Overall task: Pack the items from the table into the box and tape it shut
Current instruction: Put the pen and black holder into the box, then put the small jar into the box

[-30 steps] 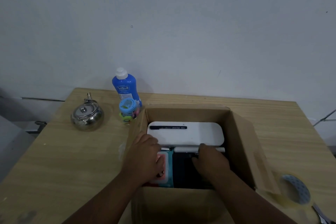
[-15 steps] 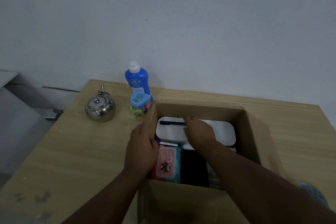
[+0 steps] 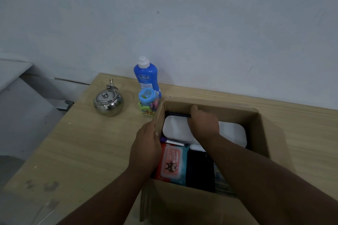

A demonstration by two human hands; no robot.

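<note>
Wipes (image 3: 172, 164) and a dark item (image 3: 200, 170) are packed at the near end of the cardboard box (image 3: 182, 204) on the table (image 3: 82, 151). Its left wall is gripped by the left hand (image 3: 146, 144). Farther in, the right hand (image 3: 203, 124) is curled over a white case (image 3: 232, 131) at a black pen (image 3: 177, 114); a pinch cannot be confirmed. Beyond, a jar (image 3: 147, 104), bottle (image 3: 145, 76) and kettle (image 3: 108, 103) are seen.

Table (image 3: 82, 151) bears kettle (image 3: 108, 103), bottle (image 3: 144, 76), jar (image 3: 147, 104) and box (image 3: 182, 205).

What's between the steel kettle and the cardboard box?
Head view: a blue-lidded jar of colourful pieces stands between kettle and box.
</note>
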